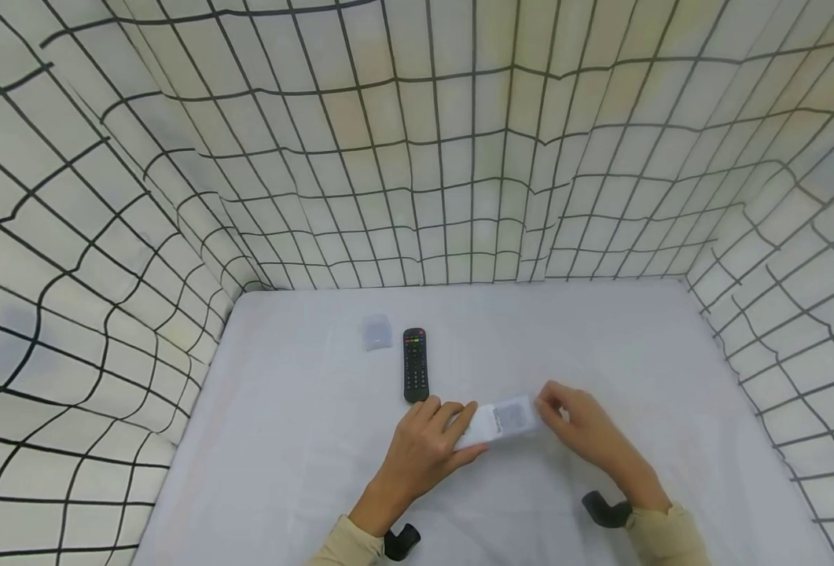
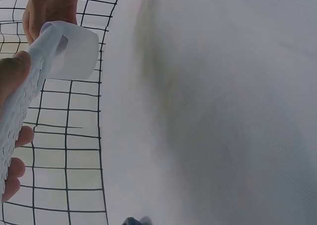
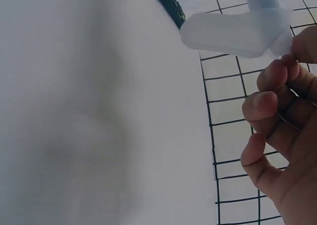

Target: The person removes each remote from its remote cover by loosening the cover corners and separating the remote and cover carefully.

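Note:
My left hand grips a long, slim white piece with rows of small marks along it, seen edge-on in the left wrist view; its kind is unclear. From its right end a translucent, film-like flap bends away. At that flap's corner, the thumb and forefinger of my right hand pinch, while the other fingers curl loosely in the right wrist view. A grey patch and dark print show on the white piece in the head view. Just beyond my left fingers lies a black remote control.
A small clear, square packet lies left of the remote. White cloth covers the table. Padded white walls with black netting enclose its back and sides. A black wrist mount sits at each sleeve.

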{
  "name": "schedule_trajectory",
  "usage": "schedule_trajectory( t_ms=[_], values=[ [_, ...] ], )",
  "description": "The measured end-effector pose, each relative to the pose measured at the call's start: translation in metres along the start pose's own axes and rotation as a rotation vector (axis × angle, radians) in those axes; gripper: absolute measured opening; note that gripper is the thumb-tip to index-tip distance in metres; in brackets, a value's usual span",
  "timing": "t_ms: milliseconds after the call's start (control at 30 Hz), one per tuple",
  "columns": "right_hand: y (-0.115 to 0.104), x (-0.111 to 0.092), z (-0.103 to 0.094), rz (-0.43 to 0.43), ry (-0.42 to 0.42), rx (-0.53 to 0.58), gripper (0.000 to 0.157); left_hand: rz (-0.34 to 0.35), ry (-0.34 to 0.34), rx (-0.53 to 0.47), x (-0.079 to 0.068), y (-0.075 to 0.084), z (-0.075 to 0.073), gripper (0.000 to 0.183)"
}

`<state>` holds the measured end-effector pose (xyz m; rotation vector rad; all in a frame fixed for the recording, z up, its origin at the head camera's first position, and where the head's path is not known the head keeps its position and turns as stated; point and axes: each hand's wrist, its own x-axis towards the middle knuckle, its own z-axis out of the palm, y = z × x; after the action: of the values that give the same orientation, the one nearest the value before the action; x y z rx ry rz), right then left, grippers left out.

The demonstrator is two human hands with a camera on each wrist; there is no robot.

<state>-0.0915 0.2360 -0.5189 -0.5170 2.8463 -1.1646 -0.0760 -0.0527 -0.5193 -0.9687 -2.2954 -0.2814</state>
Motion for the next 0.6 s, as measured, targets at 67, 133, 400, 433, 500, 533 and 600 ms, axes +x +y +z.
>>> schedule_trajectory(
  t_ms=[67,133,400,433,500,533,600],
  values=[
    [0.002,0.002,-0.002,0.013,-0.026,0.015,0.012,0.012,0.006,0.005,0.000,-0.001,0.000,0.059],
    [0.004,0.004,-0.005,0.023,-0.042,0.025,0.009,0.026,0.014,0.010,0.001,-0.003,0.000,0.059],
    [0.020,0.018,-0.015,-0.043,-0.119,0.215,0.018,0.072,0.040,-0.006,0.006,-0.006,-0.001,0.059],
    [0.023,0.020,-0.016,-0.050,-0.133,0.254,0.020,0.077,0.039,-0.010,0.006,-0.005,0.000,0.059],
    [0.028,0.022,-0.018,-0.062,-0.167,0.328,0.023,0.086,0.037,-0.013,0.007,-0.005,0.000,0.060],
    [0.030,0.023,-0.019,-0.070,-0.186,0.361,0.024,0.088,0.036,-0.013,0.008,-0.005,0.000,0.061],
    [0.034,0.025,-0.021,-0.076,-0.231,0.411,0.025,0.094,0.033,-0.011,0.008,-0.005,-0.001,0.061]
  ],
)
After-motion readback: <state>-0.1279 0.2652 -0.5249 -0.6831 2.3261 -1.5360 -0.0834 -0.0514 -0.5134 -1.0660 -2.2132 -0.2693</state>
